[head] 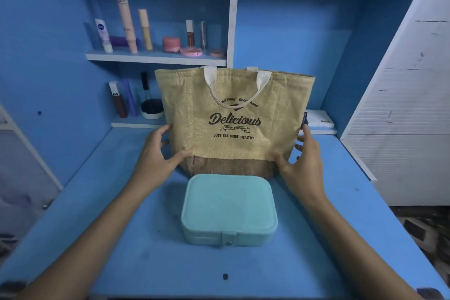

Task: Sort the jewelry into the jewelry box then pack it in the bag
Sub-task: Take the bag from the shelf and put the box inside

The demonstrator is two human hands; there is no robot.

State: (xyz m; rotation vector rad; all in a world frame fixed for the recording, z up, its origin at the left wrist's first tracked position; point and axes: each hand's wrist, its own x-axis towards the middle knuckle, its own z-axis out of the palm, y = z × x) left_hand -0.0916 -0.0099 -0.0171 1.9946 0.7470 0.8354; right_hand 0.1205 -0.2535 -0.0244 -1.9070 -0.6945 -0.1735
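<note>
Closed, clasp snapped toward the camera, the teal jewelry box [229, 209] sits on the blue desk [341, 238], touching the foot of the upright jute bag [233, 119]. Left hand [158, 153] and right hand [300, 161] flank the bag's lower corners — fingers spread, resting on the fabric, gripping nothing. Risk: the soft bag may sag or tip once let go, and its mouth may not stay open. Bag interior and box contents hidden — sorting unverifiable. Shelf cosmetics [170, 44] blurred.
</note>
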